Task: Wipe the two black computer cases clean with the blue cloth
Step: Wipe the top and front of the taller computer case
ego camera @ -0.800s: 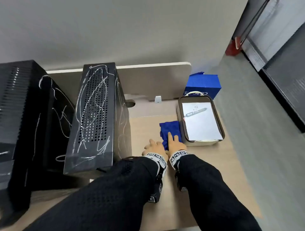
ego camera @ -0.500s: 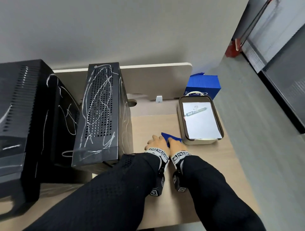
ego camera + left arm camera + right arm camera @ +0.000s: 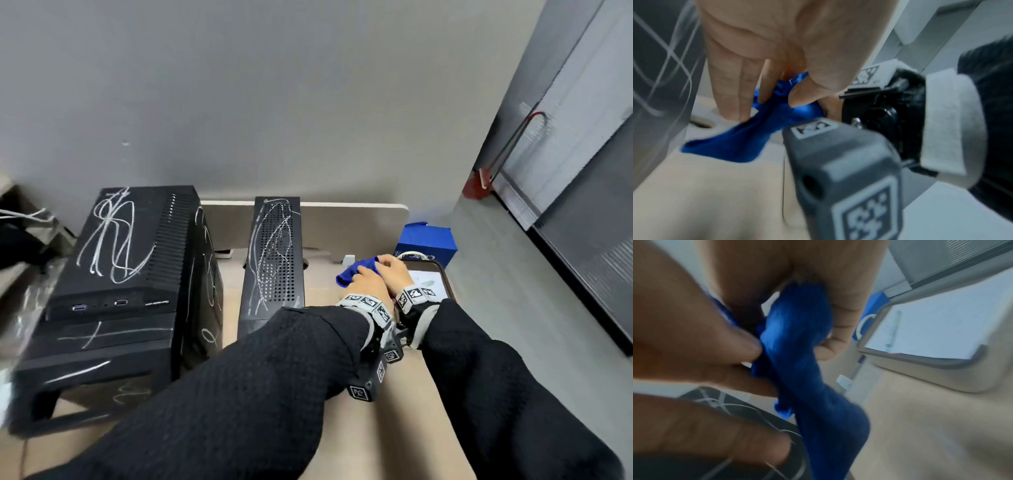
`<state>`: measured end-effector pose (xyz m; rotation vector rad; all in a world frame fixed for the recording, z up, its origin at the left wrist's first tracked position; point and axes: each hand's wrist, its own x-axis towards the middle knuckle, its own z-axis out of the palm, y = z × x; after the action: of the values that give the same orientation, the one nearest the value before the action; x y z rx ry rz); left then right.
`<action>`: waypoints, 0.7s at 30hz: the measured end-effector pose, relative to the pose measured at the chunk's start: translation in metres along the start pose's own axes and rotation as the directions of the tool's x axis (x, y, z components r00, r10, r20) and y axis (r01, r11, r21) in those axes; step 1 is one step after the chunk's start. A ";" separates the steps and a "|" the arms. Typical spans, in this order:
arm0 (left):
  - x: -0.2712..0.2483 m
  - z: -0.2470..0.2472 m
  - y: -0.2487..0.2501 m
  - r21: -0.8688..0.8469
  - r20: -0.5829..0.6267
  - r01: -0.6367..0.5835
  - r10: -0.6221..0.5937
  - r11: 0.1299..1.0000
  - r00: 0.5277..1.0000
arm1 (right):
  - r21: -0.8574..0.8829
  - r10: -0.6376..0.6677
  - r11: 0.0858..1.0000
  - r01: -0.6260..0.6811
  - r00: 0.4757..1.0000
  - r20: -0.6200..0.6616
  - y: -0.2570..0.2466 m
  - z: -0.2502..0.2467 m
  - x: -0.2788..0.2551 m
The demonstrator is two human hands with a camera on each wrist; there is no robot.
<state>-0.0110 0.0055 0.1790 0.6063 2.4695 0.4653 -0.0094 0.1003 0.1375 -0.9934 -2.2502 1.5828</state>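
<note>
Two black computer cases scribbled with white lines stand on the desk: a wide case (image 3: 116,301) at the left and a narrow perforated case (image 3: 274,260) in the middle. Both hands hold the bunched blue cloth (image 3: 356,270) in the air, to the right of the narrow case. My left hand (image 3: 368,284) pinches the blue cloth (image 3: 764,126) between thumb and fingers. My right hand (image 3: 394,270) grips the upper part of the blue cloth (image 3: 797,331), and the rest hangs down toward the desk.
A grey tray (image 3: 445,274) with white paper and a pen sits just right of the hands. A blue box (image 3: 426,245) stands behind it. A low divider board (image 3: 359,219) runs along the desk's back edge. Bare desk top (image 3: 387,428) lies below the arms.
The cloth lay flat on the desk under my fingers; both hands have gathered it and lifted it off the desk. The head view has swung left and up.
</note>
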 end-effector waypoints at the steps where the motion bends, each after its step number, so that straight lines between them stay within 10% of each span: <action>1: -0.007 -0.022 -0.001 0.000 -0.020 -0.032 0.032 0.999 0.999 | -0.001 -0.044 0.999 0.044 0.999 0.005 -0.019 -0.001 0.002; 8: -0.045 -0.150 -0.041 0.029 -0.292 -0.181 0.181 0.983 0.939 | -0.019 -0.221 0.975 0.223 0.971 0.091 -0.124 0.019 0.007; 21: -0.069 -0.274 -0.234 -0.095 -0.467 -0.007 -0.038 0.995 0.883 | -0.260 -0.396 0.835 0.486 0.857 0.330 -0.272 0.192 -0.065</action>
<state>-0.1940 -0.2795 0.3215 0.4751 2.8826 0.7977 -0.1708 -0.1374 0.3179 -0.2699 -2.7380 1.2053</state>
